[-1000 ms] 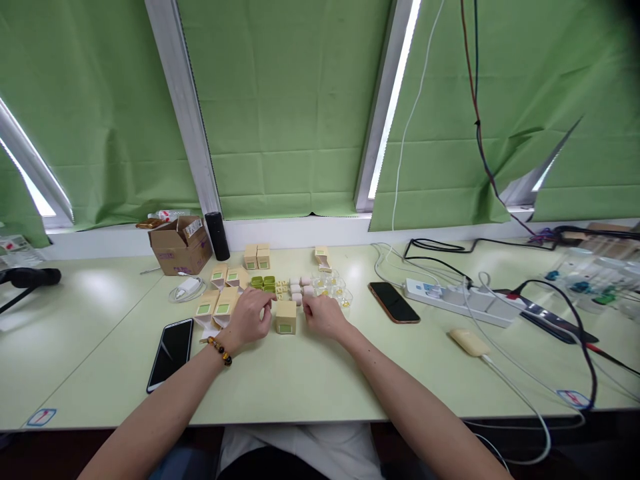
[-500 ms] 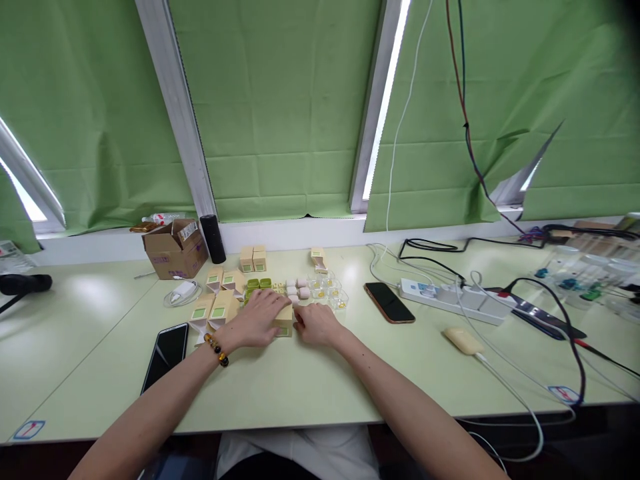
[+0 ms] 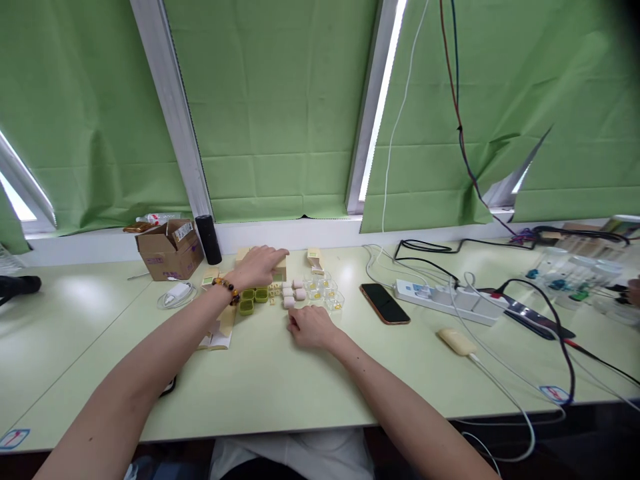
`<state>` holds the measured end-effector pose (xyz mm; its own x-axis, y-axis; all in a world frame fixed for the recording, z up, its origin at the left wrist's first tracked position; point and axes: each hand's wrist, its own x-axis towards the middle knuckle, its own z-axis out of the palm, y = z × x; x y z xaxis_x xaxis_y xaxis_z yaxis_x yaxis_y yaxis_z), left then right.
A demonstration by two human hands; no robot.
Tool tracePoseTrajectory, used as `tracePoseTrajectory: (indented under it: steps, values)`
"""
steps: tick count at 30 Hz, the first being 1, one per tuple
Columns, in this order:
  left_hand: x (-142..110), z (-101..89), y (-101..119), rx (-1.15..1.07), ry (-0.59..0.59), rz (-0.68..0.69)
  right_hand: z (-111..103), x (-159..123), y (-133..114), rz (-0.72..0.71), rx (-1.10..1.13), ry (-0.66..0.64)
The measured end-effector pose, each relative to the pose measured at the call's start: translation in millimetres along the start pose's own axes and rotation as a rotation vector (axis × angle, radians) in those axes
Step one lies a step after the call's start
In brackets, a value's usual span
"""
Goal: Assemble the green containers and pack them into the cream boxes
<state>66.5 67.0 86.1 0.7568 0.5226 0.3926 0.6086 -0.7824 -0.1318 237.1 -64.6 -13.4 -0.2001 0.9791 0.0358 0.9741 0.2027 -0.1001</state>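
Note:
My left hand point(image 3: 259, 265) reaches to the back of the table, its fingers closed over a small cream cardboard box point(image 3: 281, 269) beside other such boxes, mostly hidden behind the hand. My right hand point(image 3: 311, 327) rests on the table nearer me, fingers curled in, with nothing visible in them. Between the hands stand olive-green square cups point(image 3: 247, 307), small yellowish pieces point(image 3: 273, 291), pale pink marshmallow-like cylinders point(image 3: 289, 302) and clear containers point(image 3: 334, 301) with yellow bits inside. Open cardboard boxes point(image 3: 223, 333) lie partly under my left forearm.
Another cream box point(image 3: 315, 259) stands at the back. A phone point(image 3: 385, 304), a white power strip point(image 3: 445, 298) and cables are to the right, with a beige mouse-shaped object point(image 3: 456, 342). On the left are a brown carton point(image 3: 170, 253), a black cylinder point(image 3: 208, 240) and a coiled charger point(image 3: 177, 292).
My left hand has carried the small box from the front to the back of the table. My right hand has come away from the box and stays near the same spot, curled.

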Motion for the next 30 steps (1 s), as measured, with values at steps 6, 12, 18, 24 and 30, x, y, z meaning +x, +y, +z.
tracePoseTrajectory:
  steps: [6,12,18,24,30]
  values:
    - [48.1,38.0,-27.1,0.042,-0.075,-0.095,3.3,1.9,1.3,0.000,-0.003,-0.004]
    - [58.2,80.7,-33.1,0.041,-0.155,-0.193,7.5,2.4,4.6,-0.003,0.008,0.001]
    - [52.4,93.8,-14.9,0.062,-0.156,-0.278,8.1,2.0,4.8,-0.020,-0.003,0.005]
    - [44.3,104.0,26.3,0.028,-0.288,-0.351,6.4,2.0,2.9,-0.015,-0.011,-0.002]
    - [48.7,111.6,26.1,-0.030,-0.376,-0.455,7.1,1.7,3.4,-0.013,-0.013,-0.011]
